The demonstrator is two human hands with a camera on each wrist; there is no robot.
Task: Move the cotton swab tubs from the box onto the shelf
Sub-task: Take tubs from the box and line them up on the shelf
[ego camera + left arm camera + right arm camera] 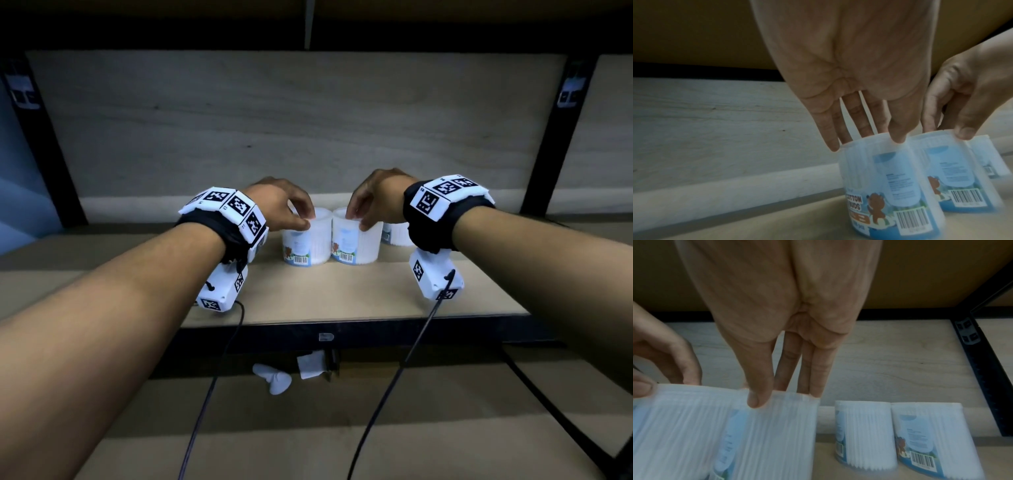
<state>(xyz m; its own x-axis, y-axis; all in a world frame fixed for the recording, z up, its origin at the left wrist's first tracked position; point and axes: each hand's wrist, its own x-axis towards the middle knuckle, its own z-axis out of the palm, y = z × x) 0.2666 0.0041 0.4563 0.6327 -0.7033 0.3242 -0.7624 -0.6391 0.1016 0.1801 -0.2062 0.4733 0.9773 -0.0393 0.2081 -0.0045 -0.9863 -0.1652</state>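
On the wooden shelf (342,294), well back from its front edge and close to the pale back panel (274,120), we see two cotton swab tubs standing upright and touching side by side. The left hand (277,202) grips the left tub (306,240) by its top rim, thumb in front and fingers curled over the far side; the right hand (376,198) pinches the right tub (356,241) at its rim the same way. A broad strip of bare board lies between the tubs and the shelf lip, and open board stretches away to the left of them. Black uprights (561,137) frame the bay on both sides, with another shelf's dark edge overhead. The head view shows only a sliver of a further tub (395,234) behind the right wrist, while the right wrist view shows two more tubs (865,434) there, standing close together near the back panel, possibly touching. The left wrist view alone reads the bear label and barcode (910,219). Below the shelf, white scraps (274,378) lie on a lower surface, and we cannot tell what they are.
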